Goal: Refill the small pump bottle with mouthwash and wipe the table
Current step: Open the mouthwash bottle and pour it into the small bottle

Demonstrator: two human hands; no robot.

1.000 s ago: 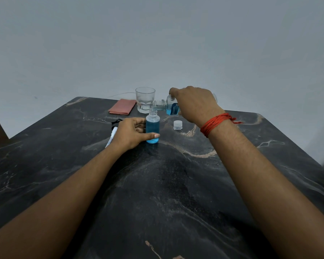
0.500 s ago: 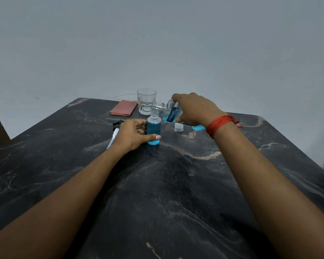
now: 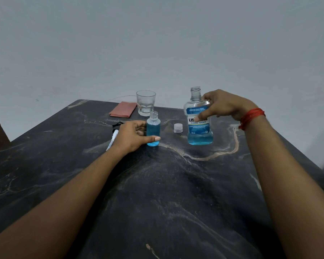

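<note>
The small bottle (image 3: pixel 153 130) stands upright on the dark marble table (image 3: pixel 166 193), uncapped and nearly full of blue liquid. My left hand (image 3: pixel 132 136) grips it from the left, thumb across its front. The big mouthwash bottle (image 3: pixel 199 118) is upright and uncapped, with blue liquid low in it. My right hand (image 3: pixel 223 104) holds it by the upper body from the right. Whether its base touches the table, I cannot tell. Its clear cap (image 3: pixel 177 127) sits between the two bottles. The pump head (image 3: pixel 114 134), white tube and black top, lies behind my left hand.
A folded pink cloth (image 3: pixel 123 109) lies near the table's far edge, with a clear glass (image 3: pixel 146 103) holding a little water beside it. A grey wall rises behind the table. The table's right edge slants off behind my right forearm.
The mouthwash bottle was tipped sideways with its mouth at the small bottle's neck; my right hand has swung it upright and moved it to the right. My left hand stayed on the small bottle.
</note>
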